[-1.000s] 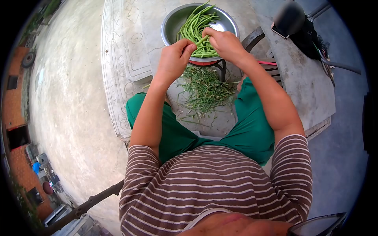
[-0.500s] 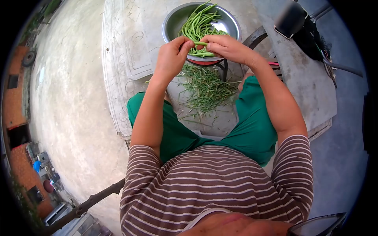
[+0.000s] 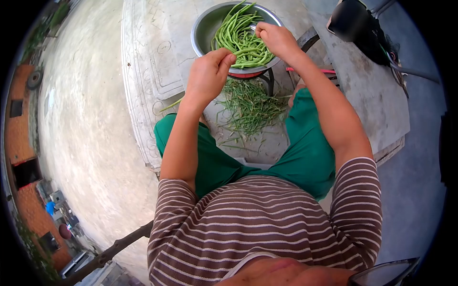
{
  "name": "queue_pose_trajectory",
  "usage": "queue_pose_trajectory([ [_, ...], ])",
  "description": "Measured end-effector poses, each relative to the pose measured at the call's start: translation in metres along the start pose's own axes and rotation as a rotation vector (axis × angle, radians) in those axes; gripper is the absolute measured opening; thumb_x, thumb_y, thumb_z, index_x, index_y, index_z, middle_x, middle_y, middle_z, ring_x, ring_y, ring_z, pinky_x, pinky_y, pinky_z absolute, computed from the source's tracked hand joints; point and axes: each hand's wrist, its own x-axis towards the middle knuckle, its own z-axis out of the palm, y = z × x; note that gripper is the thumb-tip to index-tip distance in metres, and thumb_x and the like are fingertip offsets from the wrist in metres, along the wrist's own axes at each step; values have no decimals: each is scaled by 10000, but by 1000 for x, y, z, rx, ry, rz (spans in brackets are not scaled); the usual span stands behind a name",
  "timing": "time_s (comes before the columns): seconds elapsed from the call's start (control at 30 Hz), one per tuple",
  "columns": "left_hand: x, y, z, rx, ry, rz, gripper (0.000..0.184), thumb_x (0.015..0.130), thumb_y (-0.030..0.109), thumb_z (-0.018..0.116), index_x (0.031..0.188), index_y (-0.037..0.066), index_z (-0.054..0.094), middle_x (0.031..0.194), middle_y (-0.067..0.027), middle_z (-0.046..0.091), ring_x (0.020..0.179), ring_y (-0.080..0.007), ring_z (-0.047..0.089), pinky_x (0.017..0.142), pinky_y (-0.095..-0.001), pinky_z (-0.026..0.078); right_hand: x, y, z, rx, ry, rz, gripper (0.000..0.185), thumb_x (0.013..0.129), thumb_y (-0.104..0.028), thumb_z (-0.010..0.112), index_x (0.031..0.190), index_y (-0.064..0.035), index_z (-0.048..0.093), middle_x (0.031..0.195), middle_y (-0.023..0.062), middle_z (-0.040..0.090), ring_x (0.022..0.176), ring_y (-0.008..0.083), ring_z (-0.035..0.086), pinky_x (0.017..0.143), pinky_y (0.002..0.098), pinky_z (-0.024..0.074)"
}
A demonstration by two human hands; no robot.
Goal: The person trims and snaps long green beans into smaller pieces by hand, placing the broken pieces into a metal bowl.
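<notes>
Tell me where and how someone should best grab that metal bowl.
Probably by opposite edges of the metal bowl, the left hand coming from the left and the right hand from the right. It is wide and round, with green beans heaped inside, so holding both sides should keep it level.

through my feed i count two bare hands (image 3: 207, 76), one metal bowl (image 3: 202, 39), one tire (image 3: 34, 79), one heap of green scraps (image 3: 250, 108); the many beans (image 3: 234, 34) overlap beyond counting.
</notes>
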Motion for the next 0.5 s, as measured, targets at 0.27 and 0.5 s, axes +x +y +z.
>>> queue_pose_trajectory([
  [0.27,4,-15,-2,-23,6,35,163,909,169,583,960,23,635,769,-96,614,668,-186,554,631,-282,451,-13,-49,-31,925,-621,275,247,950,-262,454,1007,-66,594,722,-48,482,597,30,438,448,160,266],
  [0.5,5,-17,-3,171,-16,106,155,891,180,581,950,46,636,872,-106,630,771,-299,605,668,-346,473,-8,-37,-13,615,-654,44,260,867,-216,470,943,-67,670,673,-11,507,561,81,451,491,239,359],
])
